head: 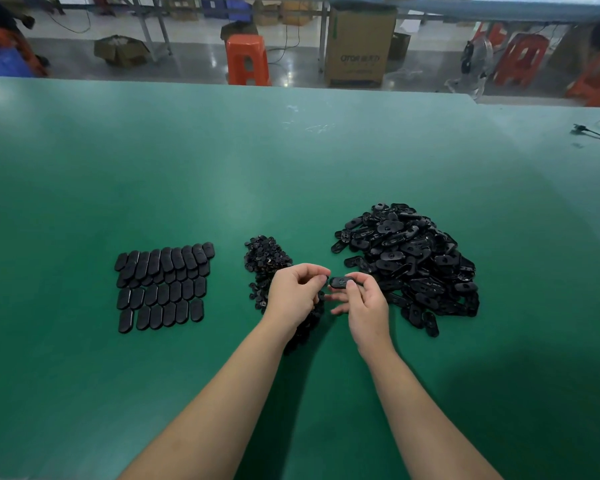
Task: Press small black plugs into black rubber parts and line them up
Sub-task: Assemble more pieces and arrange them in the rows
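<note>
While both hands met above the green table (187,168), the right hand (364,299) pinched one black rubber part (342,282) between thumb and forefinger, holding it level just clear of the surface. The left hand (293,289) was curled with its fingertips against the left end of that part; whether it held a plug could not be determined. Directly beneath and behind the left hand lay the loose pile of small plugs (265,261). To the right, touching distance from the right hand, sat the larger heap of unassembled rubber parts (413,258). Well to the left, finished parts (163,285) lay in overlapping rows. Beyond the table edge stood an orange stool (246,58) and a cardboard box (359,46).
</note>
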Demonstrator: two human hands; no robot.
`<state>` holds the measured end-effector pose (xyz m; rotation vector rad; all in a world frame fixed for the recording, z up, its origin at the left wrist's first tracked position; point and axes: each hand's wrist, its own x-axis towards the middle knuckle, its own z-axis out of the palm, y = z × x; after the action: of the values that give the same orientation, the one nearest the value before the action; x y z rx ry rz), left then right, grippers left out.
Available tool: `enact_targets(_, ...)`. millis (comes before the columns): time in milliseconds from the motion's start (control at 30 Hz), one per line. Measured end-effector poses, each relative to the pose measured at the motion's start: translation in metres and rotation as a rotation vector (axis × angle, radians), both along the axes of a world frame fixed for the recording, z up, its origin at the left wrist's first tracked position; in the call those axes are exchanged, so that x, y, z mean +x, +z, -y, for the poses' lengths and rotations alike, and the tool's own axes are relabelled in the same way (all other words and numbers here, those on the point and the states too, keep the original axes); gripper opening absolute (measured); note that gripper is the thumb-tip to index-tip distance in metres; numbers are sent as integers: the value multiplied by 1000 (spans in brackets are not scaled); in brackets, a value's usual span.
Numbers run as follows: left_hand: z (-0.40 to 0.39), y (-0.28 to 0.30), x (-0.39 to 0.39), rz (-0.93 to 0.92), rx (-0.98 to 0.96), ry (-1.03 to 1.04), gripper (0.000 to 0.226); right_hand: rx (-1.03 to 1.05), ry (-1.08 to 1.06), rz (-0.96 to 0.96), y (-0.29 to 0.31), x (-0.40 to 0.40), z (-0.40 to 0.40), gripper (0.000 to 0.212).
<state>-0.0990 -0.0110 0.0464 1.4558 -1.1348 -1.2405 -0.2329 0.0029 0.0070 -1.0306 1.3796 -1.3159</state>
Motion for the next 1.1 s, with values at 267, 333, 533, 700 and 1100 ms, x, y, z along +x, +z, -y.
enact_targets(267, -1, 4, -24, 340, -3, 15, 8, -10, -16, -194, -2, -1, 0, 19)
enact_targets(333, -2, 5, -27, 376, -6, 17, 8, -13, -11, -207, -2, -1, 0, 22)
enact_targets(533, -3, 6, -29, 426, -18, 33, 12, -13, 13, -269, -1, -1, 0, 24)
enact_targets(700, -2, 7, -29, 435, -14, 41, 11, -18, 7, -259, 3, 0, -3, 25)
enact_targets(1100, 2, 11, -27, 445, -11, 26, 12, -22, 42, -246, 7, 0, -5, 22)
